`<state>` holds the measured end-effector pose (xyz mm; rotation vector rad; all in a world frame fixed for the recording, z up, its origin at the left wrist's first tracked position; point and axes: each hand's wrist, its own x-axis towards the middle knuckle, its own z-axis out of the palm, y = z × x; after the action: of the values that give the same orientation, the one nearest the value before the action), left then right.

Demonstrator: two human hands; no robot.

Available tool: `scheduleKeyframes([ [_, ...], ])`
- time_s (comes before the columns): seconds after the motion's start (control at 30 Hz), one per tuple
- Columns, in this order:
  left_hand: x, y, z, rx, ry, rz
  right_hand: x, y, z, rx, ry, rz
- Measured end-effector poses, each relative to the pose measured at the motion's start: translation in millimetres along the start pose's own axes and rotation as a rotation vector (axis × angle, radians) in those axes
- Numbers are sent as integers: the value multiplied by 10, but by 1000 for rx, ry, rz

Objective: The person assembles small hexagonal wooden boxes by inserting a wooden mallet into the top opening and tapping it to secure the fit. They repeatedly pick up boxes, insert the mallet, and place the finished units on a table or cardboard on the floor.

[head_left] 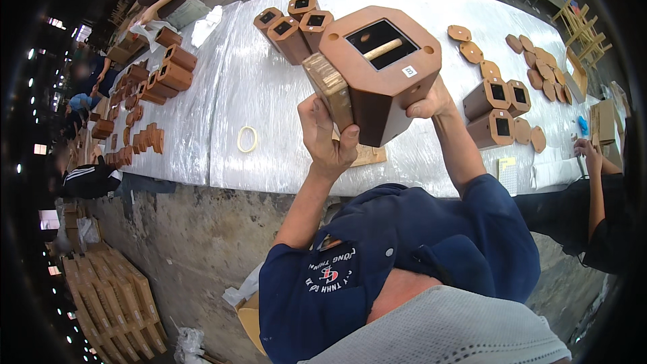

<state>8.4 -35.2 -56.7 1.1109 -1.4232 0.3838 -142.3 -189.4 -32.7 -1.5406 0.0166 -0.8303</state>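
Note:
Up above the table I hold a brown eight-sided wooden box [381, 94], tilted so that its top faces me. A square opening in that top shows a dark inside with a pale wooden dowel [383, 49] across it. My left hand [326, 136] is closed round a rough wooden block [328, 87], which lies against the box's left side. From the right, my right hand [433, 100] grips the box, its thumb on a side face. Partly hidden below the box, a flat piece of wood [369, 156] lies on the table.
The table [269, 162] is wrapped in clear film. Similar boxes [290, 39] stand beyond my left hand, others [490, 128] to the right near octagonal wooden plates [472, 52]. A tape roll [247, 139] lies left. Other people work at the far left and right edge.

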Motion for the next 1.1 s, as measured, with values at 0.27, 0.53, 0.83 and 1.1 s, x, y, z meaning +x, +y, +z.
scheduleKeyframes([
  [0.27,-600,-595,-960,316,8,-275,-16,212,-57,35,199,-2],
  [0.53,-1534,-1212,-1407,571,113,-990,-15,792,-364,783,491,195],
  [0.83,-2781,-1883,-889,724,11,-1256,276,694,-382,912,517,141],
  [1.1,-2639,-1863,-818,788,-146,-1231,420,231,-243,773,523,55],
])
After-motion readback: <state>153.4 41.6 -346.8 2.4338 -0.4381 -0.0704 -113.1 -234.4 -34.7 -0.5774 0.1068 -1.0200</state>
